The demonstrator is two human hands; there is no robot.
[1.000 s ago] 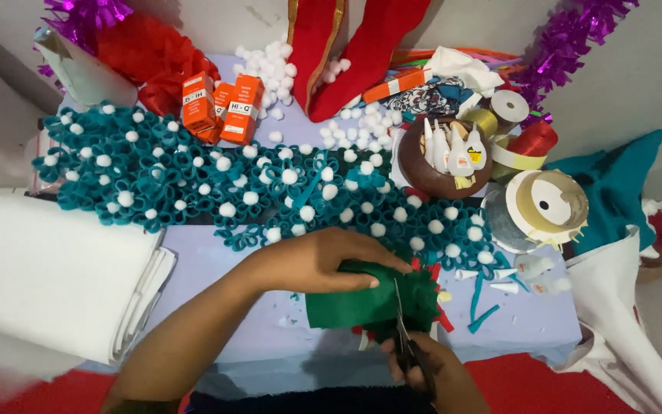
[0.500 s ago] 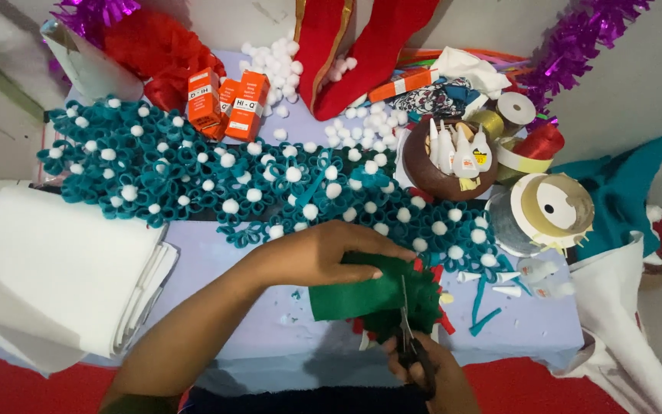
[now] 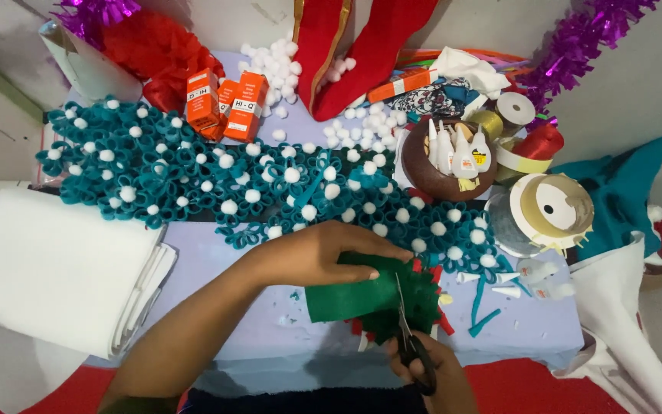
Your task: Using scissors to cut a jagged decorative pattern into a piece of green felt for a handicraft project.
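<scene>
My left hand [image 3: 312, 257] grip clamped on one green felt piece [image 3: 354, 295], my right hand [image 3: 430, 368] grip closed round one pair of scissors [image 3: 410, 337], three orange boxes [image 3: 224, 103] beyond

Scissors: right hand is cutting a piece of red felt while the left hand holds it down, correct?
Not quite: the felt is green, not red, as the head view shows. The rest stands: the right hand works the scissors into it while the left hand holds it down on the table.
</scene>
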